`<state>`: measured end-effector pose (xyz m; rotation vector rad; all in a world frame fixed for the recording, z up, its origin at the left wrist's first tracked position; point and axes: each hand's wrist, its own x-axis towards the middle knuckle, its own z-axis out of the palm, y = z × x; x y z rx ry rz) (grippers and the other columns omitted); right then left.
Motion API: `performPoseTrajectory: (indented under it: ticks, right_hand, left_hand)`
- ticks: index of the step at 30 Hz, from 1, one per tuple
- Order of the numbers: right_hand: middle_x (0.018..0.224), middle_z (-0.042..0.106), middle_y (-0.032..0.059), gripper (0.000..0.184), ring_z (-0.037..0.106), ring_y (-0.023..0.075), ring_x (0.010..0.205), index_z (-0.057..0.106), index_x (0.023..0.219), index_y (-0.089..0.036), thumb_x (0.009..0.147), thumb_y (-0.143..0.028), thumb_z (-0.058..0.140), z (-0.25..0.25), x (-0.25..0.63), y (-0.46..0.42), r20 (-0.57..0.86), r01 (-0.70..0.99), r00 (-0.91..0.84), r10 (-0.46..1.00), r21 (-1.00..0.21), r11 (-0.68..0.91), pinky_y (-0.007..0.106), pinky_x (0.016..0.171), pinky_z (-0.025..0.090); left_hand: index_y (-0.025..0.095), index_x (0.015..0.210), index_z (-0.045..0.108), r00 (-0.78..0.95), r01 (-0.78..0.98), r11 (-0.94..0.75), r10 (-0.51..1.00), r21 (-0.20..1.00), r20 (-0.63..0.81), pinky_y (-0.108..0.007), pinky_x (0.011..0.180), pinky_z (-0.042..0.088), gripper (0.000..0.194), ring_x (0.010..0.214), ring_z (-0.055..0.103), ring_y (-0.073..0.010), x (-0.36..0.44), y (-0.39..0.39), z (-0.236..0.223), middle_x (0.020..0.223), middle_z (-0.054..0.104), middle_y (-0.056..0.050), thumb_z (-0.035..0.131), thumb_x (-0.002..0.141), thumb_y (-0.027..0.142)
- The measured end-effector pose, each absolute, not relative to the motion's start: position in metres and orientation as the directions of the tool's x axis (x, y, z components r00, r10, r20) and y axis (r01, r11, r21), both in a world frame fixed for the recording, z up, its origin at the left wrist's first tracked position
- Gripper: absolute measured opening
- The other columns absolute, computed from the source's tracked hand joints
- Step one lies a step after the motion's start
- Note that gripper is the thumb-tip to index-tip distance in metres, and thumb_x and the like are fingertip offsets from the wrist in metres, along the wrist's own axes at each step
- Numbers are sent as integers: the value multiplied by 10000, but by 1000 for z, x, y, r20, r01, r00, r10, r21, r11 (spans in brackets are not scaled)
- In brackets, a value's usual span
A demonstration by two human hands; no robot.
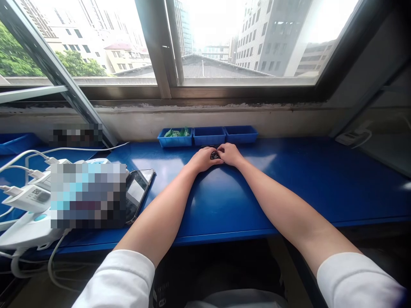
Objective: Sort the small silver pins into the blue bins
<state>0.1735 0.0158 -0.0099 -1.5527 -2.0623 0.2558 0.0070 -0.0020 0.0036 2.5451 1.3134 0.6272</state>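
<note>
On the blue tabletop (221,201), a small cluster of dark, shiny pieces (215,155) lies between my hands; some look like short metal parts, too small to name. My left hand (203,160) curls round them from the left, thumb in front and fingers behind. From the right, my right hand (229,154) bends its fingers down onto the same pieces, with thumb and fingertips close together. The fingertips of both hands nearly meet, and my fingers partly hide the pieces. Just behind my hands stands the middle blue bin (209,137).
The left blue bin (175,140) holds green plastic packaging; a right blue bin (241,136) adjoins the row. To the left are a phone (141,188) and a white power strip (28,229) with chargers and cables. A metal post (80,102) slants beside the window.
</note>
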Motion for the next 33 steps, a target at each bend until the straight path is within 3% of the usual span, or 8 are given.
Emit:
performPoseTrajectory:
  ticks: [5, 8, 20, 26, 33]
  right_hand:
    - [1055, 637, 118, 297, 584, 238, 949, 668, 1034, -164, 820, -268, 490, -9, 171, 16, 303, 865, -174, 937, -408, 293, 312, 818, 448]
    - [1044, 617, 155, 300, 558, 265, 1003, 685, 995, -134, 827, -287, 489, -8, 169, 16, 283, 906, -121, 952, -361, 222, 336, 865, 432]
    - [905, 687, 59, 158, 607, 181, 831, 644, 798, -189, 826, -250, 500, -5, 171, 11, 271, 836, -157, 950, -476, 274, 258, 710, 422]
    - [893, 669, 62, 158, 584, 185, 834, 601, 788, -190, 838, -246, 461, -6, 171, 10, 357, 807, -189, 915, -474, 352, 277, 732, 411]
    - [854, 640, 69, 200, 551, 177, 827, 553, 812, -176, 872, -226, 369, -6, 168, 10, 452, 739, -144, 880, -543, 399, 273, 749, 398]
  left_hand:
    - [203, 1104, 625, 530, 708, -602, 798, 368, 286, -331, 879, 472, 460, 1044, 580, -255, 7, 0, 3, 1129, 639, -75, 575, 782, 529]
    - [198, 1104, 625, 530, 702, -603, 798, 379, 288, -331, 869, 472, 484, 1029, 584, -256, 6, 2, 2, 1115, 644, -77, 588, 767, 542]
    - [203, 1078, 627, 539, 671, -619, 785, 408, 304, -331, 826, 477, 429, 975, 601, -246, 5, 5, -2, 1050, 658, -62, 608, 769, 500]
    - [207, 1177, 580, 507, 691, -592, 806, 415, 306, -356, 917, 460, 506, 1079, 573, -262, 5, 4, -2, 1179, 617, -80, 627, 761, 490]
    - [171, 1238, 549, 486, 669, -649, 751, 361, 447, -357, 958, 451, 538, 1128, 557, -258, 1, 0, -2, 1233, 590, -106, 616, 789, 458]
